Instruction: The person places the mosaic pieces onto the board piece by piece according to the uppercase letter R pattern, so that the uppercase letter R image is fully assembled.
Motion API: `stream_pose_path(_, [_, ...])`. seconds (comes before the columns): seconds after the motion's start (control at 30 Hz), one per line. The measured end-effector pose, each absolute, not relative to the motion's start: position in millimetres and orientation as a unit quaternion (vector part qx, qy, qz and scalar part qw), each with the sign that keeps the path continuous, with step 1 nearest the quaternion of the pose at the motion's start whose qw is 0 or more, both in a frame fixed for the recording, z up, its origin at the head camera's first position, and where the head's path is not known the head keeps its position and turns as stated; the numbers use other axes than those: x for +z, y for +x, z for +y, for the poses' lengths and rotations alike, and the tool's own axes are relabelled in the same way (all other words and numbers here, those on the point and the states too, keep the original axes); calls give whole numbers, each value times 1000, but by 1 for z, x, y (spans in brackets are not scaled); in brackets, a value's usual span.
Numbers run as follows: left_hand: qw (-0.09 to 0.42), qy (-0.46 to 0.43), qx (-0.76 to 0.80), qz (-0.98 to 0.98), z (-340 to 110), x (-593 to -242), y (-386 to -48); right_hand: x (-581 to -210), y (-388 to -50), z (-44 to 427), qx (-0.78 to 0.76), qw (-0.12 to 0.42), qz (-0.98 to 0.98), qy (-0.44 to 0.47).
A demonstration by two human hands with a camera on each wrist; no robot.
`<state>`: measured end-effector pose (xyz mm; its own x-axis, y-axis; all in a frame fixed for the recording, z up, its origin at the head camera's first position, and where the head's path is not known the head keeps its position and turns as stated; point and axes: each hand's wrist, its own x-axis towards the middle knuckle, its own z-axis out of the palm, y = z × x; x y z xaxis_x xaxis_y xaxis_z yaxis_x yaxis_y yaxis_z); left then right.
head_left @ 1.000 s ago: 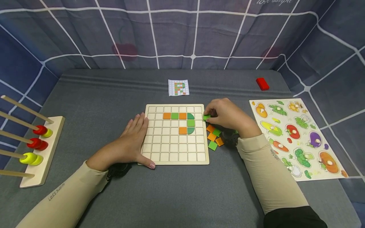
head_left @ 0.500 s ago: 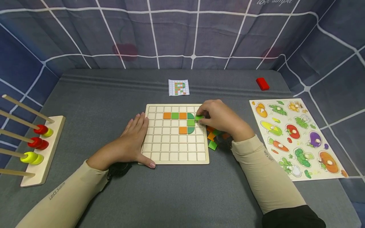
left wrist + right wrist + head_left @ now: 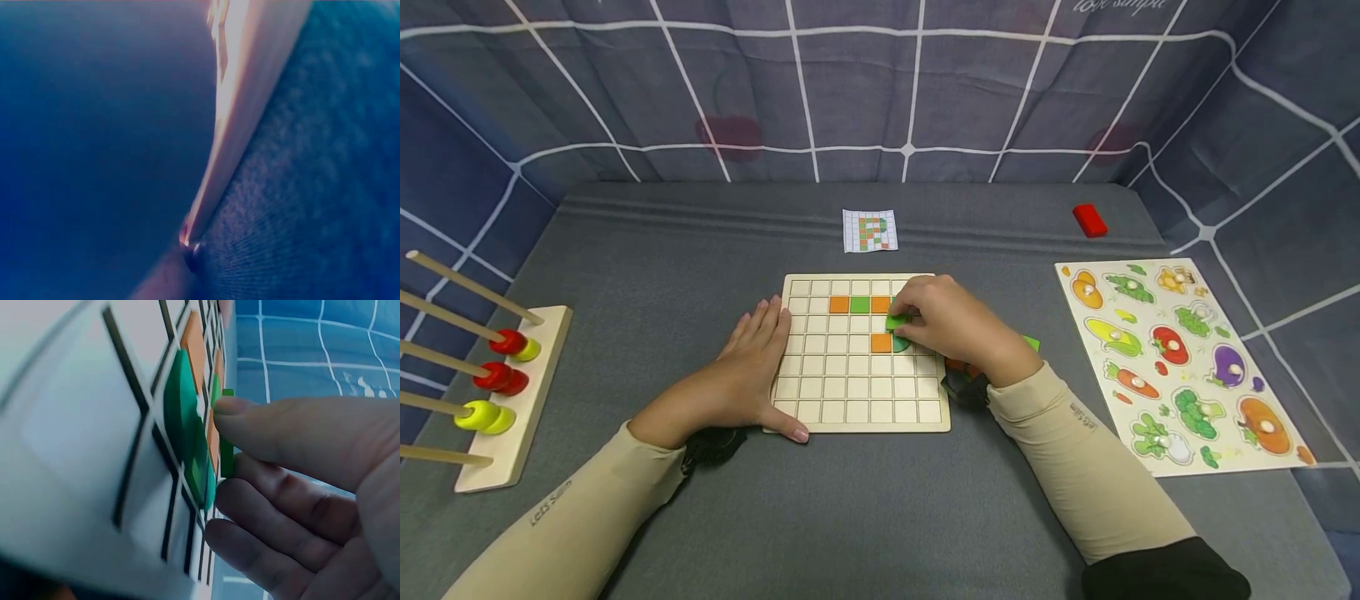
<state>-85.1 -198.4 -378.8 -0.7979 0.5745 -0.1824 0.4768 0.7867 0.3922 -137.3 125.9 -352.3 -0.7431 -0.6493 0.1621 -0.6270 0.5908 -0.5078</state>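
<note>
A wooden grid board lies on the grey surface, with orange and green square tiles and rounded dark green ones in its upper part. My left hand lies flat with fingers spread over the board's left edge. My right hand pinches a light green tile over the right part of the grid, covering some placed pieces. In the right wrist view the pinched green tile stands between thumb and fingers, just off the board, near a rounded dark green piece. The left wrist view shows the board's edge.
Loose orange and green tiles lie partly hidden under my right wrist. A small pattern card is behind the board, a red block at the back right. A vegetable puzzle board lies right; a wooden bead stand stands left.
My right hand has carried the light green tile leftward from beside the board's right edge to over the placed pieces. My left hand has stayed where it was.
</note>
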Motion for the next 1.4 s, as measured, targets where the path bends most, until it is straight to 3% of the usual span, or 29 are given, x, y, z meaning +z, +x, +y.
stream_pose_path(0.67, [142,282,165,934,-198,-381,-85,-359,-126,93,-278,2,874,-399])
stream_pose_path(1.4, [154,278,152,936,-200,-382,-87,-359,-122,77,-274,33,883,-380])
